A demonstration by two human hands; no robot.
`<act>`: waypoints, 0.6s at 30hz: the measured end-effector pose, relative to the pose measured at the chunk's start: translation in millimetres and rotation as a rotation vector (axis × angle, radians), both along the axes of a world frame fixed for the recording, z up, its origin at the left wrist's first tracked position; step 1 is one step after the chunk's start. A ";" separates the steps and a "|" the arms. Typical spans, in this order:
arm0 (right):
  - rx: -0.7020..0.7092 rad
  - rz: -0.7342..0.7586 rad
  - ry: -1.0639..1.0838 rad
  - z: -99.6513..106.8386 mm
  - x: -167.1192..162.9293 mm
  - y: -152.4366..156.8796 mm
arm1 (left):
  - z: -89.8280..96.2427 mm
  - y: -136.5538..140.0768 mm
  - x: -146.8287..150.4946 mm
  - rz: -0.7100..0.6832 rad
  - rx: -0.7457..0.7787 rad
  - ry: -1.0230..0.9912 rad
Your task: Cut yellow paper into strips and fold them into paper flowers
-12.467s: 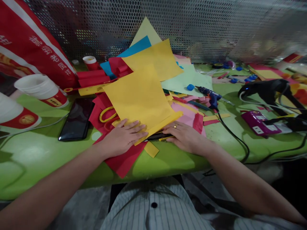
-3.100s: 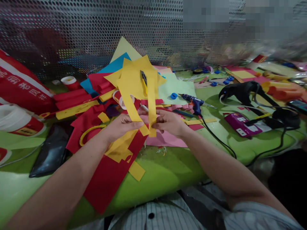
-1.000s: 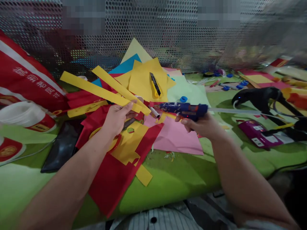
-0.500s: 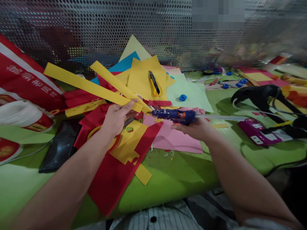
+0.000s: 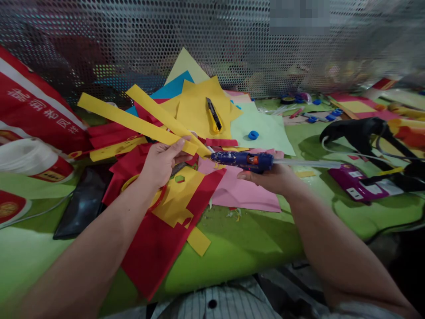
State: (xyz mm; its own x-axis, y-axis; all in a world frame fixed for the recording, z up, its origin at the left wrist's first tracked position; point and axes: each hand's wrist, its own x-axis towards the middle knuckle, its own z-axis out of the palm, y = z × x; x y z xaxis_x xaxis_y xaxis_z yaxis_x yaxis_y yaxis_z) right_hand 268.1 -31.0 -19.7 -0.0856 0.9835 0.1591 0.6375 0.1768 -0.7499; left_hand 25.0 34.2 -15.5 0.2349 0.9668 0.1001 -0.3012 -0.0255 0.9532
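Note:
My left hand (image 5: 163, 161) pinches a yellow paper strip (image 5: 122, 118) near its right end. A second yellow strip (image 5: 159, 113) runs behind it, and the two come close together at the glue gun's tip. In my right hand (image 5: 270, 177) is a dark blue glue gun (image 5: 242, 160), its nozzle pointing left at the strips' right ends. A clear glue stick (image 5: 308, 163) sticks out of its back. Below lie cut yellow paper (image 5: 177, 197), red paper (image 5: 159, 252) and pink paper (image 5: 244, 190). Scissors with a red-and-yellow handle (image 5: 158, 199) are partly hidden behind my left wrist.
A yellow utility knife (image 5: 213, 116) rests on yellow sheets. A blue tape ring (image 5: 253, 135) lies on pale green paper (image 5: 272, 133). At the right are a purple power strip (image 5: 358, 182) and a black stand (image 5: 355, 133); at the left, a black pouch (image 5: 83, 204) and paper cups (image 5: 36, 161).
The far left end of the held strip has swung right and slightly down. The glue gun has shifted very slightly right. Both hands keep their grip.

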 end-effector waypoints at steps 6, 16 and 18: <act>-0.052 -0.077 -0.013 3.7 -0.6 0.4 | -0.9 0.2 -0.3 -0.008 0.021 -0.007; -0.036 -0.080 0.054 9.4 -3.1 -0.6 | 3.5 -5.2 0.8 -0.005 -0.020 0.020; -0.060 -0.068 0.047 11.4 -2.8 -0.7 | 2.8 -4.6 0.5 -0.001 -0.016 0.016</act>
